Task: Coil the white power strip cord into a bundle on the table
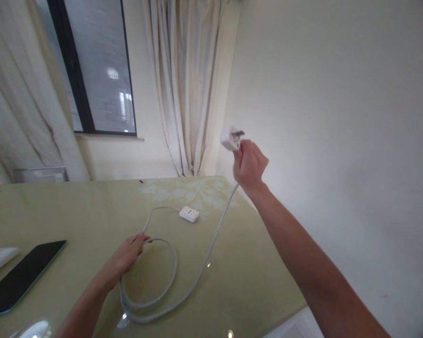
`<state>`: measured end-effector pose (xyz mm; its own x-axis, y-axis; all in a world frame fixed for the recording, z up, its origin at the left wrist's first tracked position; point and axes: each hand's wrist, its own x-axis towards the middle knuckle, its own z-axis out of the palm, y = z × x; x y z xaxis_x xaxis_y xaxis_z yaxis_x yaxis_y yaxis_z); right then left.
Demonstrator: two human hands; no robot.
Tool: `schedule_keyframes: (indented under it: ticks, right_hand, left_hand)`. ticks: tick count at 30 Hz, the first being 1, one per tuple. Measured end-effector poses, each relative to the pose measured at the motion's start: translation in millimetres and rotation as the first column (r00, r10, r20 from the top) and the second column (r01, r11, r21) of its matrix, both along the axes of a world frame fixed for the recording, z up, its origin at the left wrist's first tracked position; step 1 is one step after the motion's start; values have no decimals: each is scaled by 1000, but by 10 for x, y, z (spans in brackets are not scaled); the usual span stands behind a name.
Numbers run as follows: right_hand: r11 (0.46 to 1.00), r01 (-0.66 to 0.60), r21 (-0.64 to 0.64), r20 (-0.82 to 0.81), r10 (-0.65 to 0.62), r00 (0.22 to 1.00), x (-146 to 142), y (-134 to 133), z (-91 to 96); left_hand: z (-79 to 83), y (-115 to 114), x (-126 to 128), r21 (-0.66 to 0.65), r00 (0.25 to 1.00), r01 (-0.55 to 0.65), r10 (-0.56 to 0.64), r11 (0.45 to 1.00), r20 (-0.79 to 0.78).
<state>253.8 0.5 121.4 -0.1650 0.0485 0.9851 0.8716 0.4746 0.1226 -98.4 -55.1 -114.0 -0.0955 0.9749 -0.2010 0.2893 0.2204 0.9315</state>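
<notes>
My right hand [250, 164] is raised above the table's far right corner, closed around the plug end of a white cord. The white plug [230, 139] sticks out of the fist with its metal prongs pointing right. From that fist the cord [208, 258] hangs down to the table and curves into a loop. My left hand [132, 251] pinches the cord low over the table at the loop's upper left. Beyond it, a small white socket block [189, 214] lies on the table at the cord's other end, its socket face up.
The green glossy table [91, 211] runs to the wall. A black flat panel [24, 277] and a white object [0, 258] lie at the left. Beige curtains [186, 84] hang beside the window [98, 65]. A bare wall [338, 117] stands close on the right.
</notes>
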Motion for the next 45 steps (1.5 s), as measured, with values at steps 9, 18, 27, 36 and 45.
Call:
schedule_keyframes:
  ticks: [9,18,27,36,45]
  right_hand:
    - [758,-315,-571,50,414,909,-1365,812,508]
    - [135,-893,-430,-684,597,419,-2028,7,255]
    - [-211,-935,-286,-958,98,271,-1105,-438,-843]
    - [127,-486,-865,-475,105,874,23,-345,-1682]
    - [187,-382,-905,-348,192,918,-684,-185,-2021]
  left_hand:
    - [69,-126,426,-94,662,149,-29,984,749]
    - [65,-42,441,-242,378,-67,249,968,891]
    - [42,235,779,-222,454,-91,239,971,858]
    - [353,185,797,-48,650,-15,46,999,759]
    - [1382,125,828,355,942,246,-136,902,-306]
